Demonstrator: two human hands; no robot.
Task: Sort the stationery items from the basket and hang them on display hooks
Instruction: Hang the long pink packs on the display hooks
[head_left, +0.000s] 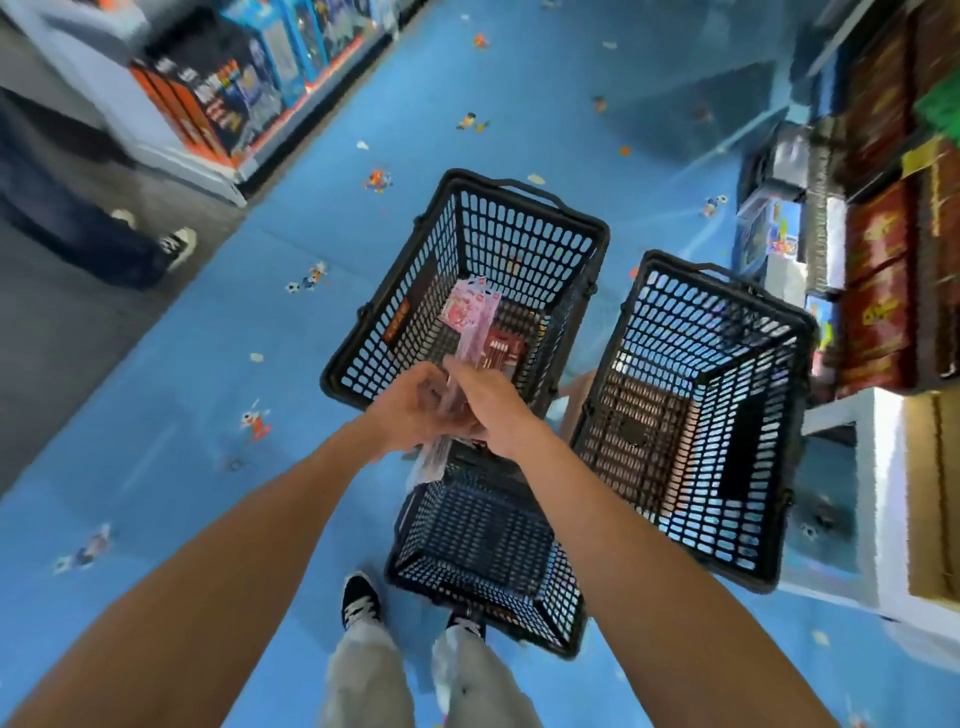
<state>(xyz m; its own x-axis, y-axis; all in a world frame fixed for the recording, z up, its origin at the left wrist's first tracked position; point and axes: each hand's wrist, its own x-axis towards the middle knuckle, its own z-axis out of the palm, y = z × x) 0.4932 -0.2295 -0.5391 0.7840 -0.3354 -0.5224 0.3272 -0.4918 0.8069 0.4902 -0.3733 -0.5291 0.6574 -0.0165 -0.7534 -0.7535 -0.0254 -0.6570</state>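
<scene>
Three black plastic baskets stand on the blue floor. The far basket (540, 208) holds pink stationery packs (470, 306) and a dark red pack (501, 345). Above its near rim my left hand (410, 410) and my right hand (491, 402) meet, both gripping a thin stack of pink packaged stationery (434, 460) that hangs down between them. The near basket (483, 551) sits below my hands, by my feet. The right basket (701, 415) shows a brown bottom and a dark flat item. The view is motion-blurred.
Shelves of boxed goods (883, 234) run along the right, with a white shelf base (878, 467) beside the right basket. More boxed toys (234, 88) line the upper left. Another person's leg and shoe (176, 247) stand at left. My shoes (358, 597) touch the near basket.
</scene>
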